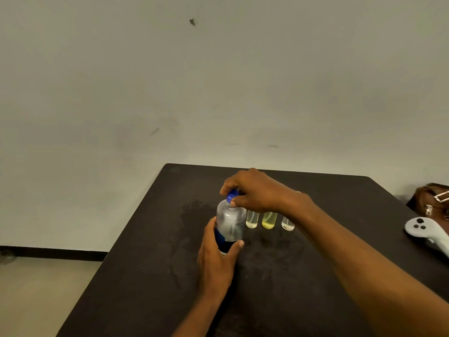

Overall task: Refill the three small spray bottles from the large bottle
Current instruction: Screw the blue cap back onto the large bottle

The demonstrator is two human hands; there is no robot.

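- Right hand (257,190): fingers pinch the blue cap (232,195) of the large bottle (230,221).
- Left hand (216,254): wrapped around the bottle's lower body, holding it upright near the table's (145,276) middle.
- Step in hand: probably uncapping; turn direction cannot be told.
- Next move: lift the cap clear, then pour with control into a narrow neck.
- Three small spray bottles (269,220): in a row just beside the large bottle, toward the far edge; their tops are hidden behind the right wrist.

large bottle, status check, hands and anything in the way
Left hand grips large bottle low. Right hand on blue cap. Three small bottles beside it, behind right wrist. Nothing blocking.
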